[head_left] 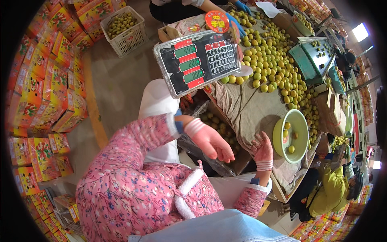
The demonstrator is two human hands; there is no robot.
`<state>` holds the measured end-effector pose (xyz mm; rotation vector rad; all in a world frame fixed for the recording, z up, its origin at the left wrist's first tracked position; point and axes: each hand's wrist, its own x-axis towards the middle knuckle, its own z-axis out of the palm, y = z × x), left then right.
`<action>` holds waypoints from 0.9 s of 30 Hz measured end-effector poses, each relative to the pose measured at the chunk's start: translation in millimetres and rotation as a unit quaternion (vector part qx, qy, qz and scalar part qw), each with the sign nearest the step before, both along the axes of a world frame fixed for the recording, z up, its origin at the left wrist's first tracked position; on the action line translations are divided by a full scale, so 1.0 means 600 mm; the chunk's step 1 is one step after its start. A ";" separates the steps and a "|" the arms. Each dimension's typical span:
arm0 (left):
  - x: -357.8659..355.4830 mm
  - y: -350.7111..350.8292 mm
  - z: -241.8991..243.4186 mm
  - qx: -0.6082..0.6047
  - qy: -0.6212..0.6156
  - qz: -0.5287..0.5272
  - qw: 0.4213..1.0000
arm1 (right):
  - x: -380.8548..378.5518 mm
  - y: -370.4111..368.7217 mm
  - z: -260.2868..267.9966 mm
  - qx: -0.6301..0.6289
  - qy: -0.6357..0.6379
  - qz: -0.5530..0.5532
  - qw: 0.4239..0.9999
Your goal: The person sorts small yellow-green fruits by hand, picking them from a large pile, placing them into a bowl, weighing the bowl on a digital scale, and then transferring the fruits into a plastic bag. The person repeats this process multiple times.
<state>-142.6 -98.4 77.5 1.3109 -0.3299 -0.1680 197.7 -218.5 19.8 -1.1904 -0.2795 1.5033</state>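
My left hand (211,141), in a pink knitted glove, hangs with fingers apart over a cardboard box of fruit (215,121) lined with clear plastic. My right hand (263,151), gloved alike, is raised with spread fingers at the edge of the cloth-covered table (242,109), just left of a pale green plastic basin (276,136). Nothing shows in either hand. A few round fruits (291,149) lie in the basin. Many yellow-green round fruits (272,69) are spread across the table. A digital scale display (198,63) with a keypad stands beyond my left hand.
Another person's blue-gloved hands (237,25) are among the fruit at the far side. A white plastic crate of fruit (130,40) stands on the floor. Printed cartons (45,90) are stacked at left. A green sorting tray (313,57) and folded cardboard (331,113) are at right, near a person in yellow (328,190).
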 end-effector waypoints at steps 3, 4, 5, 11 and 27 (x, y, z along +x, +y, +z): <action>-0.084 -0.009 0.045 -0.055 -0.060 0.072 0.994 | 0.010 -0.006 -0.013 0.017 0.005 -0.030 0.999; -0.111 -0.004 0.062 -0.034 -0.043 0.100 0.993 | 0.024 -0.017 -0.024 0.065 0.010 -0.010 0.998; -0.136 -0.003 0.066 -0.016 -0.031 0.142 0.989 | 0.022 -0.021 -0.027 0.071 -0.016 -0.023 0.997; -0.163 -0.009 0.054 0.134 0.083 0.250 0.955 | 0.016 -0.036 -0.001 0.201 -0.050 -0.026 0.978; -0.069 -0.149 -0.083 -0.064 0.214 0.128 0.966 | 0.395 0.079 -0.041 -0.334 -0.746 0.258 0.515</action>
